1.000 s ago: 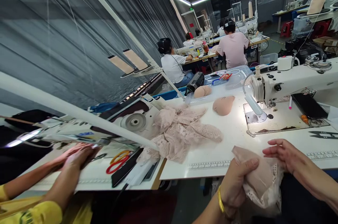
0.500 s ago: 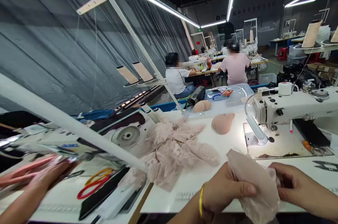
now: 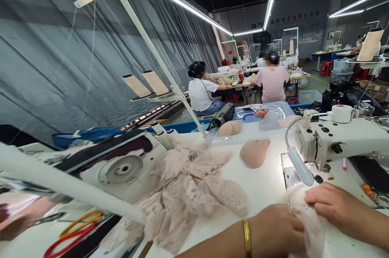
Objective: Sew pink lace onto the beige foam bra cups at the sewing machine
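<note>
In front of the sewing machine (image 3: 337,140), a pale beige lace piece (image 3: 313,225) is held between both my hands. My left hand (image 3: 278,225), with a gold bangle at the wrist, is closed on its left side; the fingertips are hidden. From the right, my right hand (image 3: 337,207) pinches the upper edge of the lace, close to the machine's lamp (image 3: 300,166). A skin-coloured bra cup (image 3: 254,153) lies on the table (image 3: 270,177) beyond my left hand. Left of it spreads a heap of beige lace pieces (image 3: 194,193).
A white thread-stand pole (image 3: 75,185) slants across the left side. Red-handled scissors (image 3: 71,237) lie below it, near a co-worker's blurred arm (image 3: 27,217). Stacked cups (image 3: 230,128) sit on a plastic lid (image 3: 273,112). Two people (image 3: 203,87) sit farther back.
Both hands have moved the beige piece up toward the machine's needle area. It has turned, so its lace side shows. The co-worker's arm at left has shifted toward the left edge.
</note>
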